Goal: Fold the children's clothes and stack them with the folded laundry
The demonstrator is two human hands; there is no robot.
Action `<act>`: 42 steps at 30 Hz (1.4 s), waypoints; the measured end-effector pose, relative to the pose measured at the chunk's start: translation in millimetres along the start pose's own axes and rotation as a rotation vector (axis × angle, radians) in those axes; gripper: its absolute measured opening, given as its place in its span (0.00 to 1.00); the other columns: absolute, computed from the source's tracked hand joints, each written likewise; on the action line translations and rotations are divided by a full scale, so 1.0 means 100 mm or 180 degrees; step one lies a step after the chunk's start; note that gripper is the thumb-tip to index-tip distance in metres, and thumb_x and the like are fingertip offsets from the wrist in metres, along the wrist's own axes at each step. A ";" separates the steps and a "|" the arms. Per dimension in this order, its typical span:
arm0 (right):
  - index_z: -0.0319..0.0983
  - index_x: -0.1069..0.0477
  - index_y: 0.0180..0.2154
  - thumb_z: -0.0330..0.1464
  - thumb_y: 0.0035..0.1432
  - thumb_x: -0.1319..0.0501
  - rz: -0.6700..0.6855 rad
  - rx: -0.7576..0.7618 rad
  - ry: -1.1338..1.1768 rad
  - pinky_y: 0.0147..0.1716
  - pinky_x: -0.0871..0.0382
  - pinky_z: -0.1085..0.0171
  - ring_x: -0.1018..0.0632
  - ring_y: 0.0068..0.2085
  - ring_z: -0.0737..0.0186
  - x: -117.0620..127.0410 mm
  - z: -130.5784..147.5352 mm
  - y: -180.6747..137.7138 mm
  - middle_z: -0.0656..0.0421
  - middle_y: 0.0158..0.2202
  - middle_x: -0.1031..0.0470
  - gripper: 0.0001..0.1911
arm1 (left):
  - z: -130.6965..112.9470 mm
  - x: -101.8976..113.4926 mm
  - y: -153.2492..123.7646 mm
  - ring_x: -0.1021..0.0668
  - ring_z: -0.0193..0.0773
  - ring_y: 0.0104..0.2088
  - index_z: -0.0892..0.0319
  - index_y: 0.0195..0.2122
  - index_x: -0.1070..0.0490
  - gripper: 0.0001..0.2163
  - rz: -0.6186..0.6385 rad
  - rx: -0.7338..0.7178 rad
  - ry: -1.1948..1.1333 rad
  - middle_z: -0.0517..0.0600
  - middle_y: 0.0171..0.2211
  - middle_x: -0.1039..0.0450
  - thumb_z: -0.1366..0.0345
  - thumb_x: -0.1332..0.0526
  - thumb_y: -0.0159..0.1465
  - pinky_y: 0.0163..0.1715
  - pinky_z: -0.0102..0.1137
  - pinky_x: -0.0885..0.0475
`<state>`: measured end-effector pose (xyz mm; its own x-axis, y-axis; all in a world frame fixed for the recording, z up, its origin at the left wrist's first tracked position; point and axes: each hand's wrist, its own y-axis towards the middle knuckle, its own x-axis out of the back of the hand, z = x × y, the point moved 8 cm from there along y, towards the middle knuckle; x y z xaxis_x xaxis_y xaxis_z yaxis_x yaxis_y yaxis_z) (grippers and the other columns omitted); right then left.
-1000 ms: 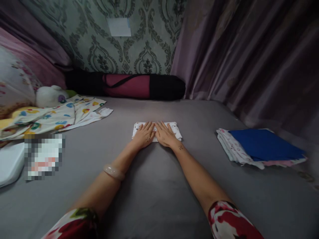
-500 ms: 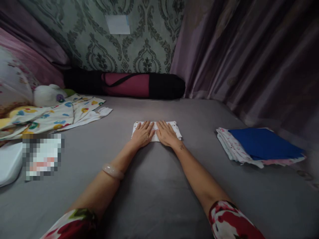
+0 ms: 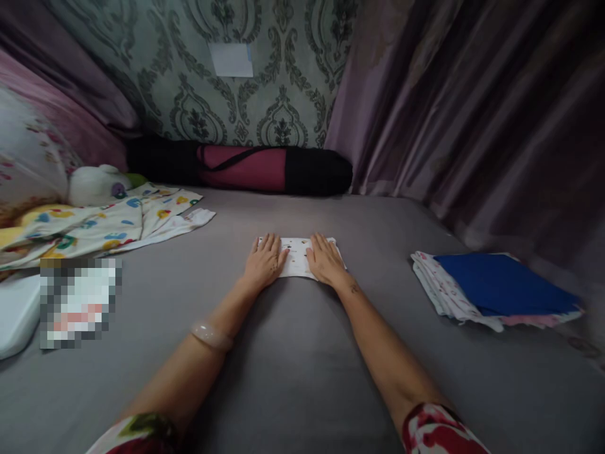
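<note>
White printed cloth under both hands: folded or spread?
Folded: the cloth makes a small, compact rectangle beneath the left hand and right hand. Number of layers: cannot tell.

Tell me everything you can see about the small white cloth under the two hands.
The white cloth looks like soft fabric, printed with small scattered motifs. It lies flat, apparently folded into a rough rectangle, on the gray sheet. The left hand rests on its left end, the right hand on its right.
</note>
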<state>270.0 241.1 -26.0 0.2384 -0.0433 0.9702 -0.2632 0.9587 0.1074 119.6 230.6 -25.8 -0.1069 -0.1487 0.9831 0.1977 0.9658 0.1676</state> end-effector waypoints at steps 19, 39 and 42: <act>0.29 0.48 0.66 0.39 0.68 0.62 -0.0051 -0.0102 -0.0113 0.67 0.60 0.53 0.53 0.70 0.52 0.09 -0.21 0.02 0.48 0.70 0.53 0.31 | 0.36 0.02 0.06 0.43 0.46 0.67 0.62 0.64 0.42 0.25 -0.0280 0.0362 -0.0718 0.59 0.65 0.43 0.58 0.61 0.71 0.65 0.49 0.53; 0.32 0.46 0.66 0.39 0.69 0.62 0.0181 0.0341 -0.0072 0.66 0.60 0.53 0.47 0.68 0.54 -0.22 0.52 0.26 0.50 0.68 0.46 0.30 | 0.79 0.02 0.13 0.34 0.46 0.62 0.64 0.61 0.38 0.24 -0.0698 0.0953 -0.1985 0.59 0.61 0.34 0.61 0.59 0.69 0.61 0.44 0.39; 0.31 0.46 0.65 0.38 0.69 0.62 0.0328 0.0302 -0.0049 0.66 0.59 0.51 0.47 0.68 0.53 -0.21 0.56 0.30 0.49 0.68 0.47 0.30 | 0.94 0.05 0.13 0.29 0.44 0.58 0.65 0.58 0.35 0.24 -0.0953 0.1230 -0.2354 0.60 0.57 0.30 0.61 0.60 0.69 0.58 0.40 0.35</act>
<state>204.7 254.6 -31.0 0.1913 0.0491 0.9803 -0.3730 0.9275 0.0264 29.9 262.1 -25.3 -0.7303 -0.3606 0.5802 -0.2683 0.9325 0.2419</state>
